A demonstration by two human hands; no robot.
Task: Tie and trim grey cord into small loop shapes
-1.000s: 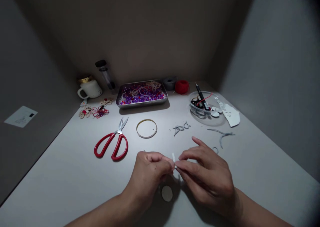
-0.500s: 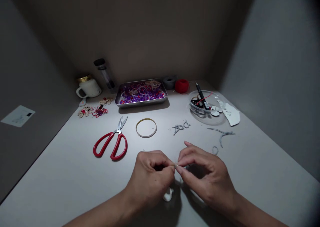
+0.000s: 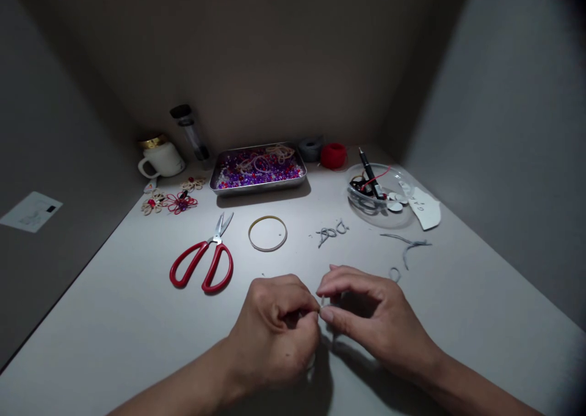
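Observation:
My left hand [image 3: 274,324] and my right hand [image 3: 366,312] meet fingertip to fingertip low over the white table [image 3: 114,318]. Together they pinch a tiny pale piece [image 3: 321,300], mostly hidden between the fingers. Red-handled scissors [image 3: 204,258] lie shut to the left of my hands. A thin ring [image 3: 268,233] lies just beyond them. Grey cord scraps [image 3: 330,233] and further grey cord scraps [image 3: 406,244] are scattered ahead and to the right.
A metal tray [image 3: 259,169] of purple, red and white beads sits at the back. Beside it are a white mug [image 3: 161,157], a dark-capped tube [image 3: 190,132], a grey spool [image 3: 311,149], a red thread spool [image 3: 333,155], a clear bowl [image 3: 378,195] and small beaded flowers [image 3: 171,201].
My right fingers curled in closer over the small piece, which showed as a white strip earlier. My left hand has slid over the white disc that lay beneath it.

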